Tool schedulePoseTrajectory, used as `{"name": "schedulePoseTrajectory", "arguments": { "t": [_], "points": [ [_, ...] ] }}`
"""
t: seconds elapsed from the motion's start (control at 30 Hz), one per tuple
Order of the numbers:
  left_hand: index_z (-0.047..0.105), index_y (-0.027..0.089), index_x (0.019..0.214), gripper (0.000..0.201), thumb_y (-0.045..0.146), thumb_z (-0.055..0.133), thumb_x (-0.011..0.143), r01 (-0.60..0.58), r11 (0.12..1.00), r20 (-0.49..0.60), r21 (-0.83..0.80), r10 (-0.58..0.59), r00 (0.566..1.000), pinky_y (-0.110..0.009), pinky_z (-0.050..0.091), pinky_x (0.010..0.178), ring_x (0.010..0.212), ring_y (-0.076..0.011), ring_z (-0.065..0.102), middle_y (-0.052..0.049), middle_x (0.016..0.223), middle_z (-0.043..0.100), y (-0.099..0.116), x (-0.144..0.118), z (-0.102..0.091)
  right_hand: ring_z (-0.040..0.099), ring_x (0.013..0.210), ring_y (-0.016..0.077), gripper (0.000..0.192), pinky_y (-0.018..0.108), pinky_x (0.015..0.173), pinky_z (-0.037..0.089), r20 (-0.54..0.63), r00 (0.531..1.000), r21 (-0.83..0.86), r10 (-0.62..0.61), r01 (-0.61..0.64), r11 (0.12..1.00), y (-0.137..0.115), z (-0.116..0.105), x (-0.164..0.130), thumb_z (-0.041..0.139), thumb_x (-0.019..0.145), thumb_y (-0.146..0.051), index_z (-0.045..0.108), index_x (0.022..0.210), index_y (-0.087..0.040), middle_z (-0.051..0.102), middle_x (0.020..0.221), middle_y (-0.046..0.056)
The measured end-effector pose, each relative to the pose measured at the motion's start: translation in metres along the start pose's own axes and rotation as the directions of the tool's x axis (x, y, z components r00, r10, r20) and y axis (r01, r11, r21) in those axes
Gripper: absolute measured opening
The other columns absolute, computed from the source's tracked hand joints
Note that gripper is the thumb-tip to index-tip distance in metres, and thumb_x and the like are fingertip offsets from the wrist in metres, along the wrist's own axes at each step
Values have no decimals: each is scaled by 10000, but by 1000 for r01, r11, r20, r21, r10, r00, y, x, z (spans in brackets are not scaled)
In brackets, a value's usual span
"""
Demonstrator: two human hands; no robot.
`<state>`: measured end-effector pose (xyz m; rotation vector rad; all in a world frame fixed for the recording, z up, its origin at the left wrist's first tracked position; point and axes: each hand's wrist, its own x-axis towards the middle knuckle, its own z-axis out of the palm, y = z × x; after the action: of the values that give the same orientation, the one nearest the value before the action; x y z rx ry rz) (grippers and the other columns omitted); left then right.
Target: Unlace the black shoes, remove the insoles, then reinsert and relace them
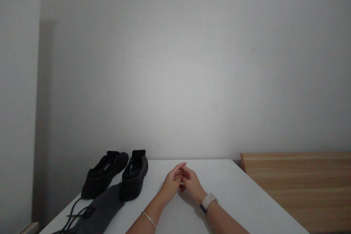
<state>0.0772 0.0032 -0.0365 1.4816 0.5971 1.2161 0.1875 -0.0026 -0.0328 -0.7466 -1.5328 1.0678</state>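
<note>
My left hand (170,184) and my right hand (192,184) rest together on the white table (236,190), fingertips touching each other, nothing visible in either. A thin bracelet circles my left wrist and a pale watch sits on my right wrist. To the left of my hands stand two black shoes (117,178) side by side, heels toward the wall. A dark grey cloth (100,214) lies in front of the shoes, with black laces (72,215) trailing beside it near the table's left edge.
A plain white wall (175,62) rises right behind the table. A light wooden surface (301,186) adjoins the table on the right, slightly lower. The table's left edge drops off beside the laces.
</note>
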Motion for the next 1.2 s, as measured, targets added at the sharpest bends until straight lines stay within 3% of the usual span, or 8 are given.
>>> {"name": "schedulePoseTrajectory", "arguments": {
  "t": [0.43, 0.77, 1.0, 1.1, 1.2],
  "points": [
    [462, 180, 1270, 589, 164, 531, 685, 3, 1000, 4, -17, -3, 1000, -216, 451, 491, 778, -184, 593, -120, 1044, 601, -5, 2, -1, 615, 596, 183, 298, 213, 356, 412, -8, 1000, -10, -1, 1, 1000, 1, 0, 0, 460, 628, -180, 587, 896, -169, 670, 828, 69],
    [469, 206, 1263, 600, 145, 507, 667, 9, 1000, 3, -20, -9, 1000, -187, 429, 487, 744, -153, 590, -101, 1064, 604, -7, 3, -2, 632, 660, 190, 331, 202, 371, 428, -13, 999, -11, -43, 43, 999, 8, -2, 2, 433, 603, -147, 585, 897, -156, 667, 833, 65],
    [446, 198, 1290, 594, 157, 503, 701, 2, 1000, 11, 10, -2, 1000, -220, 463, 534, 796, -177, 603, -120, 1107, 602, -4, 1, -1, 636, 655, 183, 359, 200, 368, 432, 8, 999, -70, -47, 47, 996, 9, -1, 1, 416, 643, -140, 563, 970, -153, 668, 861, 71],
    [409, 245, 1325, 619, 163, 536, 725, -61, 997, -32, 54, 62, 998, -272, 501, 674, 850, -167, 608, -121, 1291, 505, 1, 0, 0, 638, 669, 156, 513, 253, 499, 511, -110, 986, -211, -128, 103, 972, 6, -1, 1, 403, 697, -115, 444, 1203, -184, 640, 1021, 83],
    [385, 275, 1347, 648, 167, 582, 740, -96, 990, -121, 99, 108, 987, -314, 478, 840, 943, -174, 599, -102, 1364, 447, 3, 1, 0, 617, 881, 181, 623, 356, 774, 519, -286, 889, -465, -358, 198, 863, -9, 8, 2, 400, 695, -59, 346, 1299, -202, 534, 1201, 113]
  ]
}}
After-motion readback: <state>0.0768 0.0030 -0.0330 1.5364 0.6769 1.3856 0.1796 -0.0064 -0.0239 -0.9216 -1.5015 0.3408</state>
